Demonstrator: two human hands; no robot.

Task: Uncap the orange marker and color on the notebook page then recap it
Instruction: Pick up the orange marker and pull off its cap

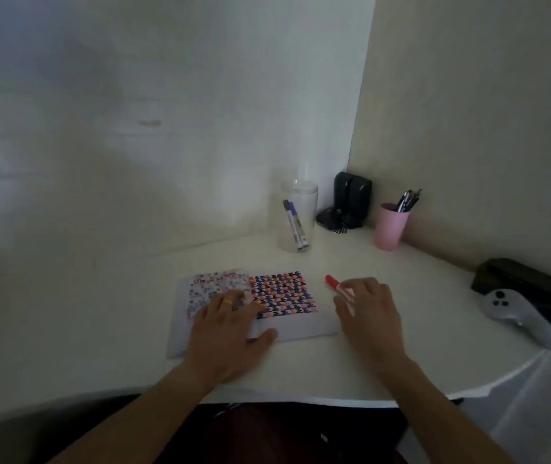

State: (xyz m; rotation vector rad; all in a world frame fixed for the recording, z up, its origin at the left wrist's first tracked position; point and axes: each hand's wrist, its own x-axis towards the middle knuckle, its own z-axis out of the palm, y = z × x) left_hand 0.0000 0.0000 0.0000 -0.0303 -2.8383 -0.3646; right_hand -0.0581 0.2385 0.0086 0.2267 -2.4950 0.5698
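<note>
White desk (300, 373), corner of a room, dim light. Notebook (254, 309) lies open and flat in front of the person, both pages showing. Left page carries a pale, busy pattern; right page (282, 294) is filled with a dense grid of dark blue and orange marks, with a blank strip along its near edge.

Left hand (230, 324) — palm down on the notebook, fingers spread flat across the left page and the fold, thumb out along the near edge of the right page. A ring shows on one finger. It holds nothing; it presses the book to the desk.

Right hand (369, 309) sits on the desk just right of the notebook, fingers curled over the marker (339, 289). The marker's orange-red cap end sticks out past the fingertips, pointing up-left toward the wall, cap on. The white barrel runs under the fingers. Whether the fingers actually pinch the barrel or only rest over it — cannot tell; the marker looks to be lying on or close to the desk.

Behind, near the wall: clear jar (297, 217) with a blue-capped marker leaning inside. Black device (349, 202) in the corner. Pink cup (390, 227) with pens. Far right: grey controller (515, 311) resting against a black case (528, 279).
</note>
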